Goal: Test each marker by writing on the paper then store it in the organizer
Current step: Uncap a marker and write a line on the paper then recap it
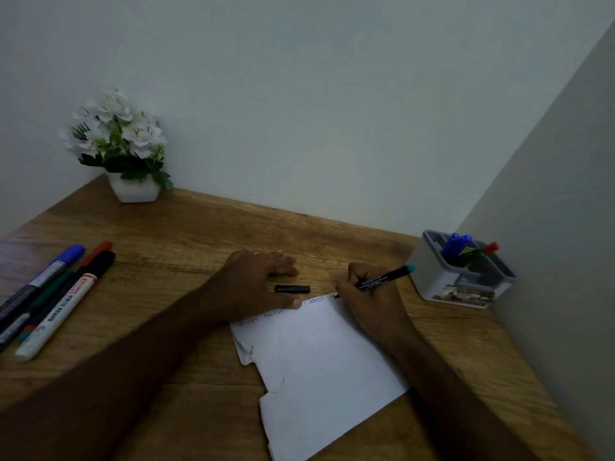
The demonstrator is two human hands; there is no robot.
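My right hand (372, 294) grips a black marker with a teal end (386, 277), its tip touching the top edge of the white paper (319, 361) beside rows of small written letters. My left hand (256, 281) lies flat with straight fingers, its thumb pressing the paper's top edge. The marker's black cap (292, 289) rests on the desk between thumb and fingers. A grey and white organizer (446, 284) at the right holds two blue markers (454, 244) and a red-capped one (489, 249). Several more markers (56, 294) lie at the left.
A white pot of white flowers (133, 191) stands in the back left corner of the wooden desk (186, 234). Walls close the desk at the back and right. The paper's left edge is torn and crumpled.
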